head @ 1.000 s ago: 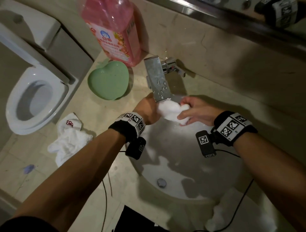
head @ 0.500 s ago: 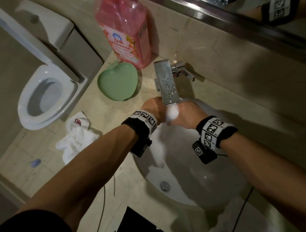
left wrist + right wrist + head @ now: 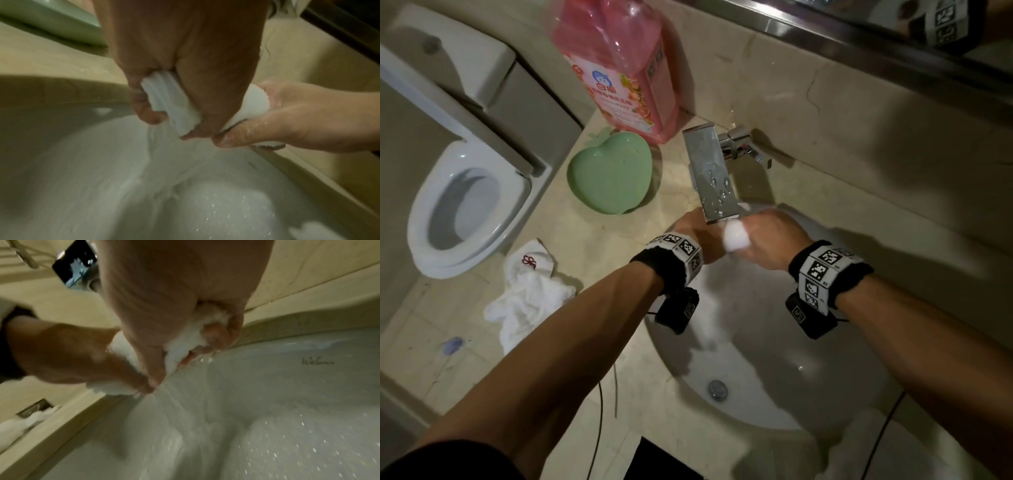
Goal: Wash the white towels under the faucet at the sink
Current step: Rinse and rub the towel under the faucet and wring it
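Since a second ago the right hand has closed in against the left hand, both clenched around one white towel wrung under the faucet over the sink, while another towel waits on the counter, seemingly unwashed.

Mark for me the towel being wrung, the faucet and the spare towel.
wrung towel (image 3: 736, 236), head view, bulge between hands
faucet (image 3: 714, 171), head view, spout top
spare towel (image 3: 527, 294), head view, crumpled middle
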